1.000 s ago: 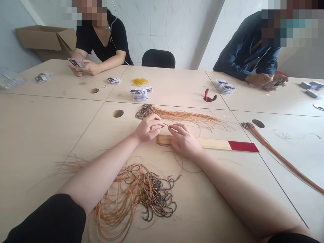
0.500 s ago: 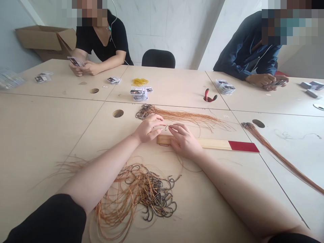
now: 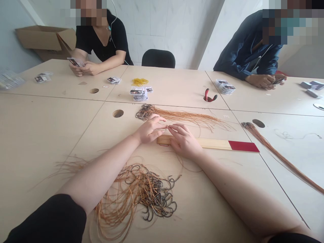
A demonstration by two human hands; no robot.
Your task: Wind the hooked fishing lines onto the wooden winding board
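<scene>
Two hands meet by wooden stick (image 3: 215, 144): left hand (image 3: 149, 130) and right hand (image 3: 183, 140), fingers pinching thin line (image 3: 167, 127). Hook pile (image 3: 152, 195) at 6 o'clock; slip could prick fingers, tangle line.

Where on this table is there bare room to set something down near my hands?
Widest bare stretch: the table left of the left hand, between the hole and the tangled hook pile. A smaller patch lies between the wooden strip and the right-side bundle. Crowded: around the right hand and the laid-out bundle.
</scene>
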